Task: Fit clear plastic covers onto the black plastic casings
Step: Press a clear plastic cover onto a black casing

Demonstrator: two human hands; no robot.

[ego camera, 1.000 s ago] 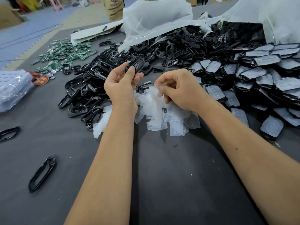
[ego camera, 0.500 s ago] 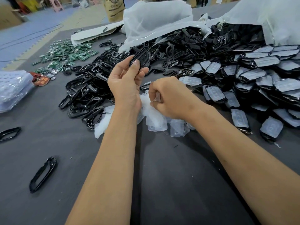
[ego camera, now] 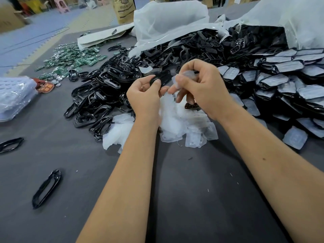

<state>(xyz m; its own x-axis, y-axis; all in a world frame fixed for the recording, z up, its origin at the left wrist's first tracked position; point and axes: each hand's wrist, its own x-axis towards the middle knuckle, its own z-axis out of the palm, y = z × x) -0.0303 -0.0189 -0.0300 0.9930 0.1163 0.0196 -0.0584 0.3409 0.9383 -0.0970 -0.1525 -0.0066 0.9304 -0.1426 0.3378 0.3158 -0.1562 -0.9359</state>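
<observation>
1. From my remote feed: a dark grey table (ego camera: 201, 199) fills the view; past its far edge at 11 o'clock lies blue and tan floor matting (ego camera: 43, 37), with a brown sack (ego camera: 123, 9) at 12 o'clock.
2. The left hand (ego camera: 144, 98) pinches one black casing (ego camera: 160, 78) between thumb and curled fingers, just above the table's middle. The right hand (ego camera: 201, 88) pinches one clear cover (ego camera: 186, 76) at its fingertips, just beside the casing at 3 o'clock; I cannot tell whether the two touch.
3. Since half a second ago, the right hand has lifted off the loose clear covers (ego camera: 177, 123) with a cover, and both hands have drawn together.
4. Counts: two hands, one held casing, one held cover. Two lone black frames (ego camera: 46, 188) lie at 8 to 9 o'clock. The pile of bare casings (ego camera: 108, 88) at 10 o'clock, the covered casings (ego camera: 284, 79) at 2 o'clock and the green circuit boards (ego camera: 71, 58) at 11 o'clock are too many to count.
5. Two white plastic bags (ego camera: 168, 20) lie at 12 to 1 o'clock; one clear packet (ego camera: 14, 97) sits at 9 o'clock.
</observation>
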